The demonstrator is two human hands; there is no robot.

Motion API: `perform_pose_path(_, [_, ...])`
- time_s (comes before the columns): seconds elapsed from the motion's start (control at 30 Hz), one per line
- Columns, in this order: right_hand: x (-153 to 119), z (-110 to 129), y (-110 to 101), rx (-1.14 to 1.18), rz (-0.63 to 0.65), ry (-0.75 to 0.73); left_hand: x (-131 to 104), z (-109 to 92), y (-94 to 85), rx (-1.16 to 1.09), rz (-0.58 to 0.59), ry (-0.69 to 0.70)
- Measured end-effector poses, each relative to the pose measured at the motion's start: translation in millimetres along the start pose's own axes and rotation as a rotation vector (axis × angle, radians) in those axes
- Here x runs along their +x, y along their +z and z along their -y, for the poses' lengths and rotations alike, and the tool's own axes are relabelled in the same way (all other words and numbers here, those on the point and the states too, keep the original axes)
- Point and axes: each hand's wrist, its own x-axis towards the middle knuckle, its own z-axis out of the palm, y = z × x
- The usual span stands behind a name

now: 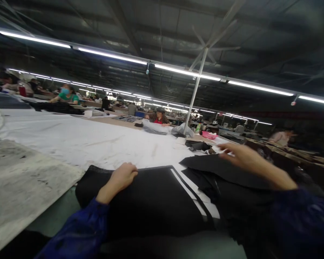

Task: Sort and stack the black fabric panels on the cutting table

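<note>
A black garment piece with white side stripes (156,198) lies flat on the table in front of me. My left hand (122,176) rests closed on its upper edge, fingers curled against the cloth. My right hand (243,154) reaches out to the right above a second black fabric piece (218,169) and pinches a small white slip (218,149) between its fingertips. Both my sleeves are dark blue.
A long white sheet (78,140) covers the table ahead. A grey stained board (21,180) lies at left. A metal pole (196,90) stands beyond, with plastic bags and a pink tray (209,135) near it. Other people work at far tables.
</note>
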Motion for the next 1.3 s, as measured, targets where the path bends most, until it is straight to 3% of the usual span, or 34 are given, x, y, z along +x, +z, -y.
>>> perform_pose_path(0.07, [-22, 54, 33, 0.176, 0.361, -0.381, 30, -16, 3.8, 0.081, 0.093, -0.002])
perform_pose_path(0.13, [-52, 95, 69, 0.201, 0.528, -0.547, 60, -31, 13.8, 0.094, 0.162, -0.008])
perform_pose_path(0.2, [-80, 117, 106, 0.104, 0.46, -0.563, 84, -45, 28.9, 0.088, 0.215, -0.018])
perform_pose_path(0.33, [-114, 120, 153, -0.025, 0.058, -0.546, 115, -66, 62.4, 0.087, 0.261, -0.077])
perform_pose_path(0.43, [-116, 114, 160, 0.071, -0.125, -0.626, 126, -76, 78.9, 0.091, 0.256, -0.131])
perform_pose_path(0.53, [-110, 112, 152, 0.184, -0.192, -0.614, 133, -80, 84.1, 0.083, 0.275, -0.158])
perform_pose_path(0.6, [-106, 110, 142, 0.227, -0.144, -0.588, 137, -82, 83.2, 0.062, 0.298, -0.153])
perform_pose_path(0.7, [-101, 106, 119, 0.3, 0.057, -0.575, 139, -86, 81.4, 0.007, 0.309, -0.117])
perform_pose_path(0.87, [-75, 92, 76, 0.464, 0.496, -0.665, 132, -100, 90.5, -0.086, 0.235, -0.045])
perform_pose_path(0.97, [-31, 78, 71, 0.498, 0.591, -0.66, 128, -106, 100.7, -0.096, 0.141, -0.038])
perform_pose_path(1.03, [4, 68, 83, 0.399, 0.479, -0.549, 127, -108, 106.7, -0.094, 0.086, -0.016])
perform_pose_path(1.13, [50, 56, 121, 0.206, 0.307, -0.369, 128, -109, 113.1, -0.087, 0.036, 0.028])
perform_pose_path(1.3, [78, 43, 186, 0.094, 0.329, -0.282, 130, -108, 118.3, -0.088, 0.022, 0.072])
